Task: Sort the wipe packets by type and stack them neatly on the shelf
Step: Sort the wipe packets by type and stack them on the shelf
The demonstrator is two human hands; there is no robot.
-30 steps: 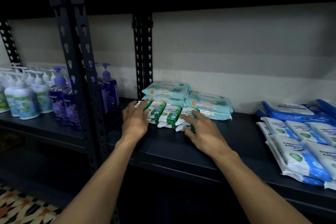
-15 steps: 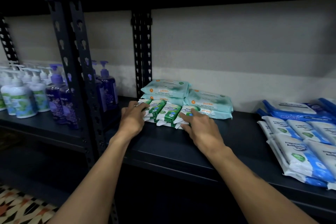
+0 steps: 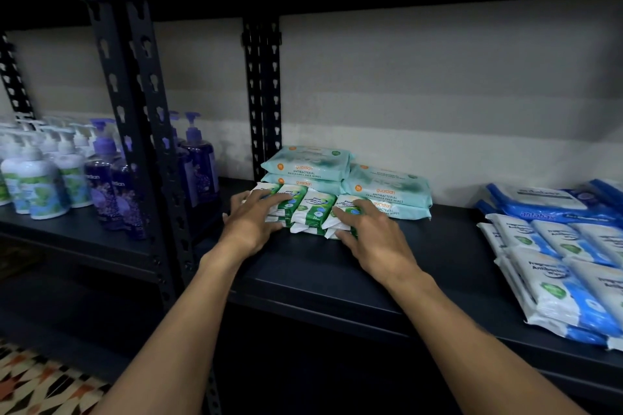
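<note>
Two flat hands on green packets

Both the left hand and right hand, fingers spread and nearly straight, press opposite ends of small green-and-white plastic wipe packets. These lie layered side by side on the dark metal shelf, just before pale teal wipe packs.

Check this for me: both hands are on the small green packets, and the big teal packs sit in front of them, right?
Not quite. The head view shows the teal packs behind the green packets, nearer the wall. The left hand and right hand are indeed on them.
</note>
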